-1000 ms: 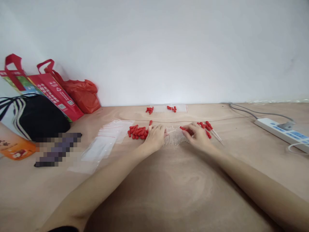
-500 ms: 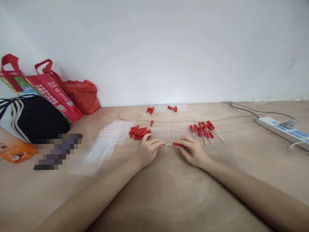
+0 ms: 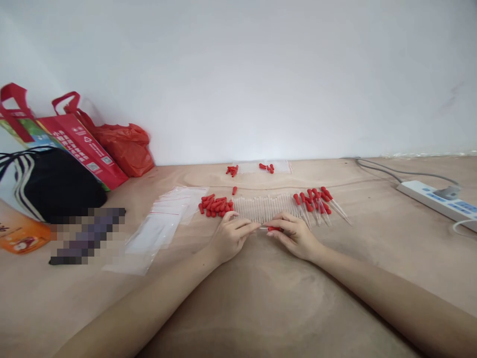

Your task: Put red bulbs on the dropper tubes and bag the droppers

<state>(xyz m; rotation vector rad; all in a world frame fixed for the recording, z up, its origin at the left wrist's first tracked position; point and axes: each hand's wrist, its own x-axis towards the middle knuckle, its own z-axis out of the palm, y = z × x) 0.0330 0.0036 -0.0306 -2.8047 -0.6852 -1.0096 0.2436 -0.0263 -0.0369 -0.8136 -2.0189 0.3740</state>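
Note:
Between the fingertips of my right hand point(image 3: 296, 235) is a red rubber bulb point(image 3: 275, 229), lying sideways. My left hand point(image 3: 233, 236) pinches a clear glass dropper tube point(image 3: 263, 228) whose end meets the bulb; my fingers cover most of the tube. Just beyond both hands lies a row of glass tubes point(image 3: 257, 209), side by side. Left of the row is a pile of loose red bulbs point(image 3: 214, 205), close to my left fingers. Several droppers with red bulbs fitted point(image 3: 316, 199) lie to the right of the row.
Clear zip bags point(image 3: 160, 219) lie flat on the left. Behind the row, one bulb point(image 3: 234, 190) lies alone, and a bag point(image 3: 283, 167) with bulbs around it is near the wall. Shopping bags point(image 3: 82, 139) stand at left; a power strip point(image 3: 436, 201) lies at right.
Both hands have shifted slightly toward me, away from the row. My left fingertips have slid right along the tube, closer to the red bulb in my right hand.

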